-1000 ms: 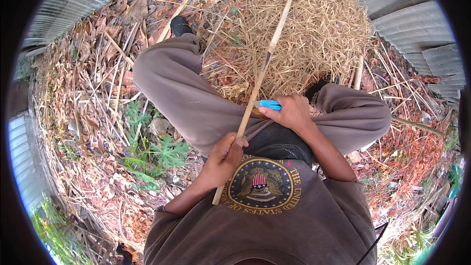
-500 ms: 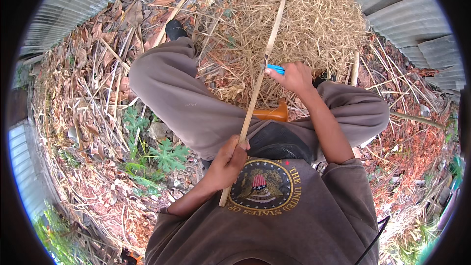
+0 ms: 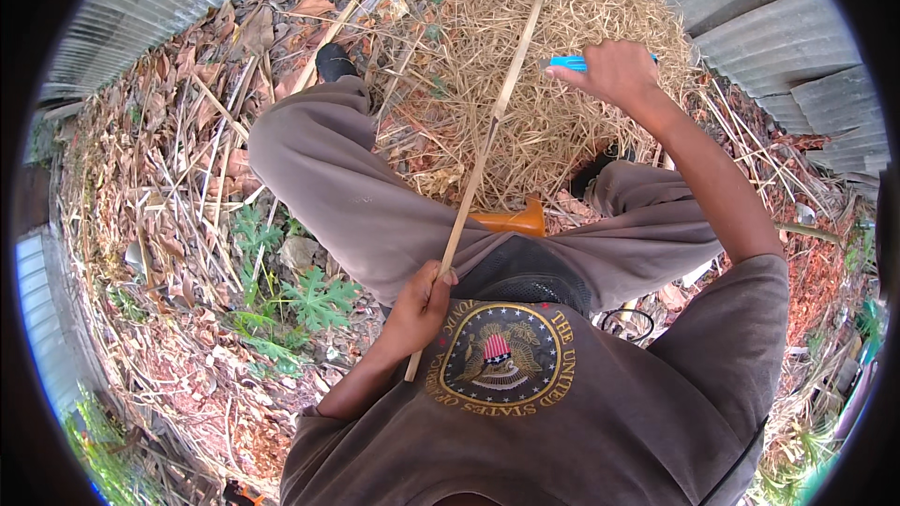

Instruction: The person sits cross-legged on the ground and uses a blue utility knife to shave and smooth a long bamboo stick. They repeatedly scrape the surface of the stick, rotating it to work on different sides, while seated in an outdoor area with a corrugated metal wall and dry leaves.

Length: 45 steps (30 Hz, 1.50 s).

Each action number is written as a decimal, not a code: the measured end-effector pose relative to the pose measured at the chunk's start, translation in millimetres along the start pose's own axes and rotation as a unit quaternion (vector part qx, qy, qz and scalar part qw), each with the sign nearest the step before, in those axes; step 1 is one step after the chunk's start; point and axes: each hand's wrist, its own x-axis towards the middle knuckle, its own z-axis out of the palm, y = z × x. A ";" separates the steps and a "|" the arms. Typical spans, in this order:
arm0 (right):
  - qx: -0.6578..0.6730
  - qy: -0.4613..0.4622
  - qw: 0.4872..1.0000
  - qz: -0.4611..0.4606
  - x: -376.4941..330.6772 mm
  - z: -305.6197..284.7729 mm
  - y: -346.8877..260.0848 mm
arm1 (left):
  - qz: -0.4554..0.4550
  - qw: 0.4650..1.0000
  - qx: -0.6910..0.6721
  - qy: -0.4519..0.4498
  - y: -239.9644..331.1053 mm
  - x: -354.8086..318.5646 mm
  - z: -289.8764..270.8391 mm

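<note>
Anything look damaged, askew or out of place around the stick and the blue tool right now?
Nothing stands out. The left hand grips the long pale stick near its lower end; it runs straight up over the straw pile with no visible break. The right hand holds the blue-handled tool raised, clear of the stick. The tool's blade is hidden.

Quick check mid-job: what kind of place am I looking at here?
Likely an outdoor yard corner: corrugated metal sheeting fences in ground covered with dry leaf litter, a pile of straw and small green weeds.
</note>
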 end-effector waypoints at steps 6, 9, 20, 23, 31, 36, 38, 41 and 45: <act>0.379 -0.131 0.915 0.037 -94.9 19.1 -86.9 | -0.064 0.988 -0.132 -0.047 15.3 1.4 2.0; 0.475 -0.153 0.866 0.036 -128.8 39.1 -133.0 | -0.114 0.979 -0.167 -0.037 32.8 -2.3 -2.1; 0.383 -0.035 0.923 0.013 -114.4 65.9 -139.1 | -0.022 0.999 -0.045 -0.016 20.5 -1.9 8.2; 0.376 -0.026 0.925 0.036 -99.4 75.7 -132.3 | -0.104 0.987 -0.122 -0.022 35.9 -0.7 7.7; 0.352 0.005 0.936 0.013 -75.3 91.0 -124.3 | -0.079 0.991 -0.107 -0.024 34.4 -0.2 4.9; 0.330 0.065 0.940 0.057 -52.8 121.5 -113.4 | -0.022 0.998 -0.051 -0.027 27.3 1.5 7.8; 0.294 0.067 0.950 0.074 -37.2 121.1 -96.7 | -0.016 0.998 -0.057 -0.022 22.0 1.8 9.4; 0.285 0.176 0.942 -0.033 -24.9 123.4 -81.3 | -0.066 0.996 -0.057 -0.022 31.4 -4.0 7.6; 0.161 0.201 0.960 -0.105 -20.2 106.7 -68.1 | -0.027 0.998 -0.062 -0.008 17.7 0.3 4.1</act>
